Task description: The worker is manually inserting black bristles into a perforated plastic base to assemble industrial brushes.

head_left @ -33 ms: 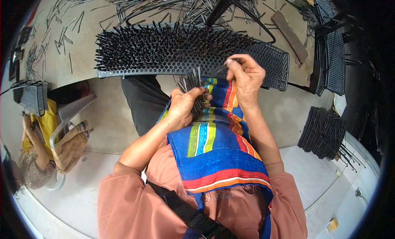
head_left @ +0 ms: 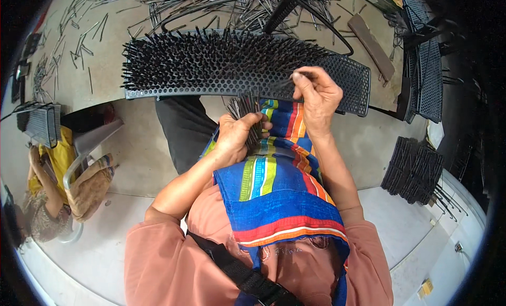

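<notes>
A long black perforated panel (head_left: pixel 348 79) lies along the table edge, its left and middle bristling with upright black pins (head_left: pixel 211 58). My left hand (head_left: pixel 234 137) is closed around a bundle of black pins (head_left: pixel 245 107) just below the panel. My right hand (head_left: pixel 316 95) pinches a single thin pin (head_left: pixel 287 83) against the panel's bare right part. A striped blue, red, orange and green cloth (head_left: pixel 279 185) covers my lap under both hands.
Loose pins (head_left: pixel 68 47) are scattered over the table beyond the panel. Perforated panels (head_left: pixel 429 79) are stacked at the right, and a dark stack of pin-filled pieces (head_left: pixel 414 171) sits lower right. Another person (head_left: pixel 50 174) sits at the left with a small panel (head_left: pixel 42 124).
</notes>
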A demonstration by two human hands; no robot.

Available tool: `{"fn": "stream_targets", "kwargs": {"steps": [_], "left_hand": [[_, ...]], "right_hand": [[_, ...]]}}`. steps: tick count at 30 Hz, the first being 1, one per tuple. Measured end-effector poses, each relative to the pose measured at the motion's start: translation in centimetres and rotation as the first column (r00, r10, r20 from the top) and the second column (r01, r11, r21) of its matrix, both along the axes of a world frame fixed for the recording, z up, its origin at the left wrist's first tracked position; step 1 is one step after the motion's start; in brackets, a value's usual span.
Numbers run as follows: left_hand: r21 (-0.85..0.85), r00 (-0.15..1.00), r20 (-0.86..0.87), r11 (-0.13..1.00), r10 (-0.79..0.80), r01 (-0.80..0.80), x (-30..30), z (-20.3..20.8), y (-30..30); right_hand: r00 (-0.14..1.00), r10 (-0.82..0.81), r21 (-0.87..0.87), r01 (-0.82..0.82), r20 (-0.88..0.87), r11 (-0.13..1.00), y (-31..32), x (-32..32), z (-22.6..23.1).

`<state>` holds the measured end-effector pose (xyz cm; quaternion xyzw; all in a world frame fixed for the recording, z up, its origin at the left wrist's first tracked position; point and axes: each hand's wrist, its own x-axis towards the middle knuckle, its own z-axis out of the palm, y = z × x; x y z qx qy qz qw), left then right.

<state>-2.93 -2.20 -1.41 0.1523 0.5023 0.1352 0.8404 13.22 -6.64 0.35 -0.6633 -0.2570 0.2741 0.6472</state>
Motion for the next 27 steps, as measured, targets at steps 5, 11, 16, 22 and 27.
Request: {"fn": "stream_targets", "kwargs": {"steps": [5,11,16,22,27], "left_hand": [[0.035,0.998,0.057,0.999,-0.013,0.011,0.1,0.5,-0.2],[-0.040,0.997,0.057,0.998,-0.052,0.054,-0.1,0.1,-0.1],[0.006,0.995,0.100,1.000,-0.014,0.014,0.1,0.3,-0.1],[-0.040,0.995,0.095,0.998,-0.034,0.038,0.1,-0.5,0.1],[-0.043,0.995,0.095,0.999,-0.026,0.030,0.0,-1.0,0.0]], "right_hand": [[0.907,0.054,0.032,-0.074,0.417,0.997,1.4,1.1,-1.3],[0.922,0.096,0.058,-0.126,0.375,0.990,1.5,1.4,-1.0],[0.841,0.133,0.009,-0.162,0.524,0.987,1.9,1.5,-1.3],[0.750,0.169,-0.009,-0.212,0.639,0.977,2.6,1.6,-1.5],[0.767,0.156,-0.051,-0.158,0.623,0.986,2.4,0.8,-0.7]]}}
